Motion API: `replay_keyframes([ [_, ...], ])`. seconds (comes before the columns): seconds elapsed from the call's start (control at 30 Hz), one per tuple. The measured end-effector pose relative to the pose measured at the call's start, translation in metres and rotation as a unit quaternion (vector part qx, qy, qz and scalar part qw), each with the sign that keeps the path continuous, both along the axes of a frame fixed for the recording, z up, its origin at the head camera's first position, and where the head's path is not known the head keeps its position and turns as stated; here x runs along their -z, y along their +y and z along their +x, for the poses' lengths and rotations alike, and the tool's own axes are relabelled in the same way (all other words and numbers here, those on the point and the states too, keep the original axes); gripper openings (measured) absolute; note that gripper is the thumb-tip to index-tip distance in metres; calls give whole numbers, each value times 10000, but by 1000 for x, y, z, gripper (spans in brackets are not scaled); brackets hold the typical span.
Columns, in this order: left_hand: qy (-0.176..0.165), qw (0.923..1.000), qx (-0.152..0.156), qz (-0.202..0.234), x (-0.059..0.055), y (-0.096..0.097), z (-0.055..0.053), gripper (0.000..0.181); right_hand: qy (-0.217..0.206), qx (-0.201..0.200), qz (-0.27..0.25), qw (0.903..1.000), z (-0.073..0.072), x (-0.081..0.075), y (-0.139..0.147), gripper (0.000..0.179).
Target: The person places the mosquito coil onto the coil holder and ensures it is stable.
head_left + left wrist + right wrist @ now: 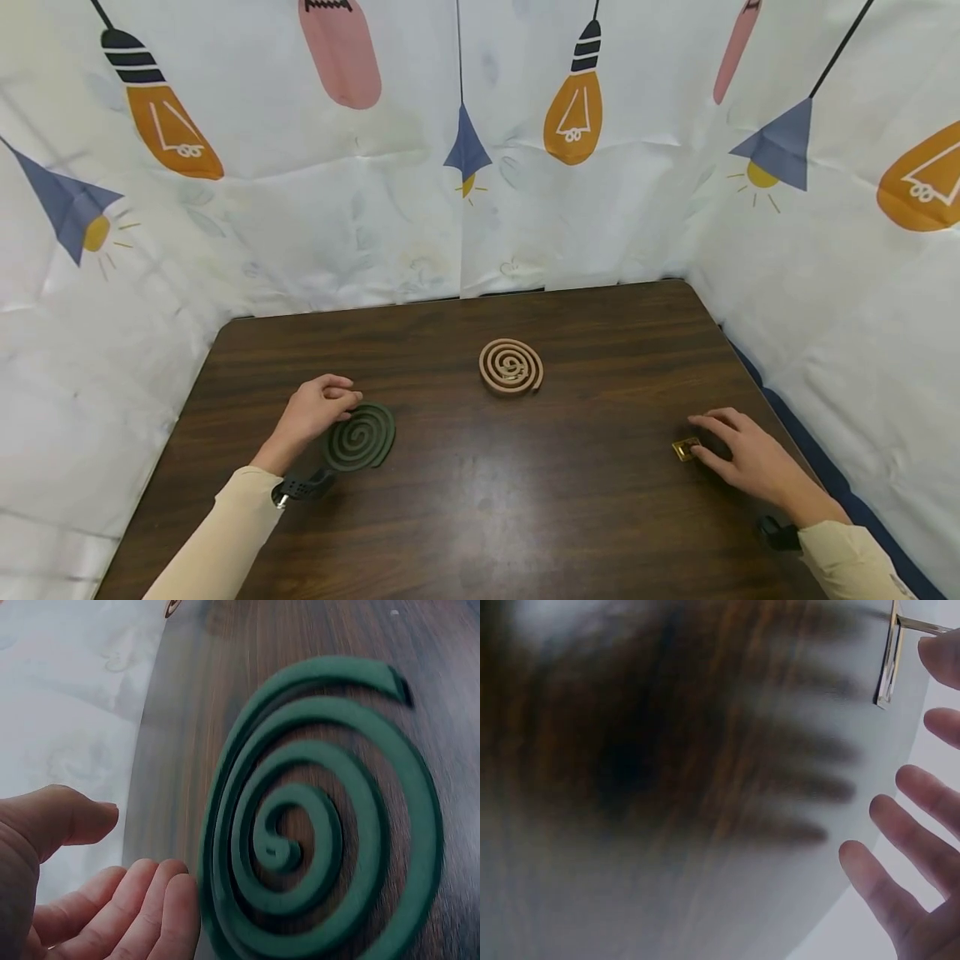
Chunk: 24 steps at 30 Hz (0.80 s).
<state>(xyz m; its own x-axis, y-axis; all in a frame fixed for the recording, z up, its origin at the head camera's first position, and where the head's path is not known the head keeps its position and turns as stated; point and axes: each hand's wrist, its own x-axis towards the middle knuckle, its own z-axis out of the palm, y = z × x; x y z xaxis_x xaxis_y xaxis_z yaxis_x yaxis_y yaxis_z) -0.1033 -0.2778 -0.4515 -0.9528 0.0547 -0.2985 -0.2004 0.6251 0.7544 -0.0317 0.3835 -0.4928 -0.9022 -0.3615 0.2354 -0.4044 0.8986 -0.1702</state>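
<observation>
A green mosquito coil (358, 437) lies flat on the dark wooden table (480, 517), left of the middle. Over its upper left edge hovers my left hand (318, 408), fingers loosely bent, holding nothing. In the left wrist view, thumb and fingers are apart beside the green spiral (429, 840). Toward the table's right edge, my right hand (742, 454) is spread above a small gold-coloured metal coil stand (682, 449). The thumb is at the stand's edge; whether it touches is unclear. In the right wrist view, only part of the stand (888, 671) shows.
A brown mosquito coil (487, 367) lies near the table's far middle. White curtains (337, 225) printed with lamps and bulbs surround the table's back and sides. Dark blue cloth (795, 442) shows along the right edge.
</observation>
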Motion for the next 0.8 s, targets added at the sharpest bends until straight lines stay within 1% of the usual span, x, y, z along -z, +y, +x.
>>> replay_keyframes([
  [0.17,15,9997,-31,-245,1,-8,3,56,112,-94,99,9998,3,2,1,46],
  [0.33,41,9994,-52,-344,3,-13,5,56,-26,-70,212,9997,4,3,3,45],
  [0.63,229,9981,-110,-564,6,-19,6,51,-275,-34,334,9991,5,5,2,43],
  [0.8,252,9963,-66,-821,9,-21,9,46,-321,26,314,9990,6,5,1,44],
])
